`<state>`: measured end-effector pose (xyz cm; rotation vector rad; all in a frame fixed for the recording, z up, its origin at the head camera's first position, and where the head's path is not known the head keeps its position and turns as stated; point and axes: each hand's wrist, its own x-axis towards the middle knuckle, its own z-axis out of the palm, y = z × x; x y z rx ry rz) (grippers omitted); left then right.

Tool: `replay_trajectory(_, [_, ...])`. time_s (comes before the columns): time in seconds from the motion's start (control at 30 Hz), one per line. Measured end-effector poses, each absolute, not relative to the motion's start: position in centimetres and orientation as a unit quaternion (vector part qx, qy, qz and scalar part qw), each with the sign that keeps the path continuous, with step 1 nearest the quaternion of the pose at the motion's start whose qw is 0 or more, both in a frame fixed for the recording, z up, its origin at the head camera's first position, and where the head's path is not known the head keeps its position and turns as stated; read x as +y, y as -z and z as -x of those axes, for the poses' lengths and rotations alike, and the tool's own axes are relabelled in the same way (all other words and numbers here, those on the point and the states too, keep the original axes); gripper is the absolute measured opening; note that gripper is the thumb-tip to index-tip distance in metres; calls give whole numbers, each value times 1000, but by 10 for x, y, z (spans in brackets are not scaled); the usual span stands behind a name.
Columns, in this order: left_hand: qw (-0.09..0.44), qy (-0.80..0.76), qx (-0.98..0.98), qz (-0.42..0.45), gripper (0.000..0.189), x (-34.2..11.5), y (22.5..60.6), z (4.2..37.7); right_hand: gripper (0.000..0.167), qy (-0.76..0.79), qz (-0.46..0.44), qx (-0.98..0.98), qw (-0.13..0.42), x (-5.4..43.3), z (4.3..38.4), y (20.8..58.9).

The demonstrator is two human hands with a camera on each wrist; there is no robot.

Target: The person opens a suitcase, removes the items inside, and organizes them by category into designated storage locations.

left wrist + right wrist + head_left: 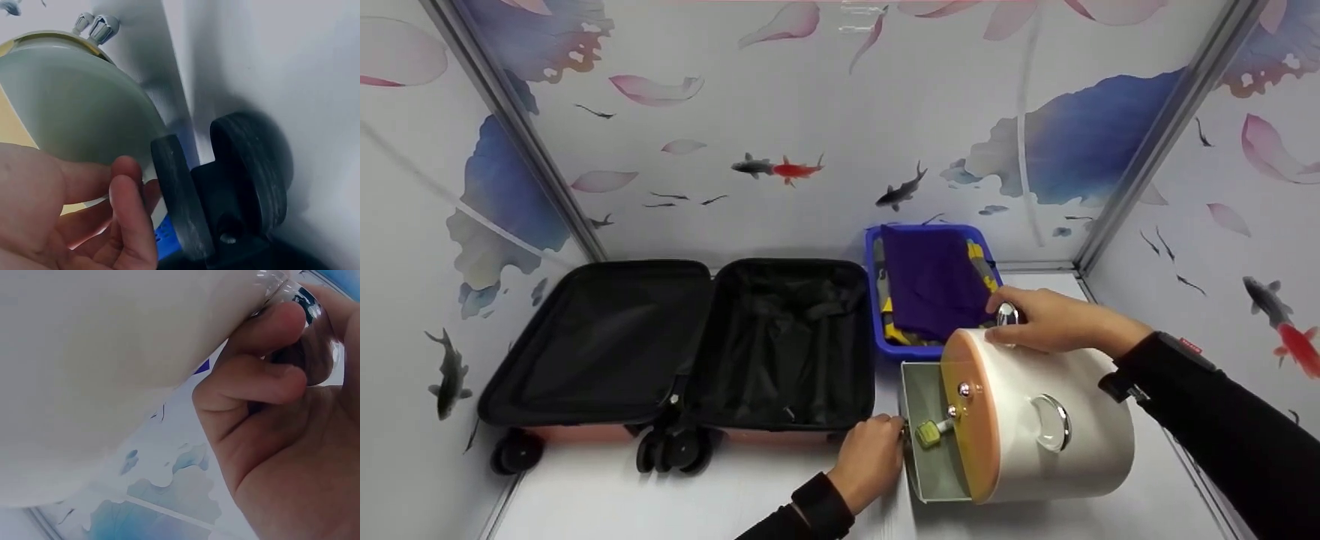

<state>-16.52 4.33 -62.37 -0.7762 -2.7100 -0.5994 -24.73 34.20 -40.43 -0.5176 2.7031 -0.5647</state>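
Note:
A rounded white case [1061, 450] with an orange front lies at the right of the head view, its pale green drawer [943, 491] pulled out. My right hand [1046, 319] holds a chrome handle [320, 368] on the case, its fingers curled round it in the right wrist view. At the drawer's outer face is my left hand [871, 457]. Its curled fingers and thumb pinch the drawer's small pull, mostly hidden behind the fingertips [126, 191]. A small yellow-green block [928, 433] shows within the drawer's outline, near two chrome knobs [964, 389] on the orange front.
An open suitcase [784, 352] with black lining lies left of the case, its wheels [682, 450] toward me. Behind the case stands a blue basket [877, 330] with folded purple cloth [937, 281] and yellow-grey cloth. Printed wall panels enclose the white surface.

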Motion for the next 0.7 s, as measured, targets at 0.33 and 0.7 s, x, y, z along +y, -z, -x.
replay_trajectory(0.33, [98,196,-923,317,7,70,626,174,36,196,180,952,154,344,246,406])
replay_trajectory(0.7, [111,167,-915,349,10,96,629,179,29,207,173,950,157,343,247,406])
